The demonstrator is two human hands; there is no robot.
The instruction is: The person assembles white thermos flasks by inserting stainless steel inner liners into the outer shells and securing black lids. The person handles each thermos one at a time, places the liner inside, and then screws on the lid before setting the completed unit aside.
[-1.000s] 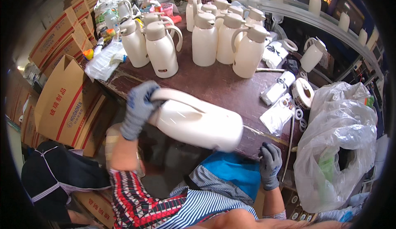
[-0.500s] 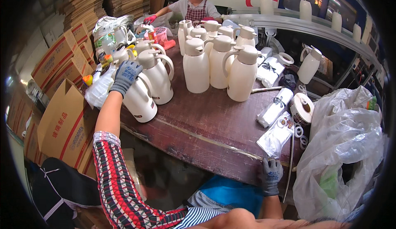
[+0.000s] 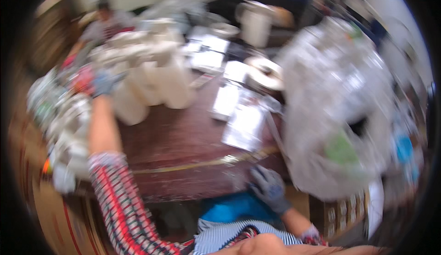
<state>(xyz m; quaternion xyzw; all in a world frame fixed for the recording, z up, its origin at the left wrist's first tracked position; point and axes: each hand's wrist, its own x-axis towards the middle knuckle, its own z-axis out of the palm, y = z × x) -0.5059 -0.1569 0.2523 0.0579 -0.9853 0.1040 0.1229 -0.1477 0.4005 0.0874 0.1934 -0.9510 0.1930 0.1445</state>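
Left hand (image 3: 104,83) far forward, beside pale jugs (image 3: 174,84)

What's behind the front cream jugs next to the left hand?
Behind the front jugs, more pale jug tops show, blurred, and beyond them a co-worker. The rear bodies are mostly covered; I can't count them.

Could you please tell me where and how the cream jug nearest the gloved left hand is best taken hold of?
Probably by its upper part, coming from the near left: the cream jug stands upright, other jugs crowd its right side, and the left hand is at its upper left. Blur keeps me from making out its handle.
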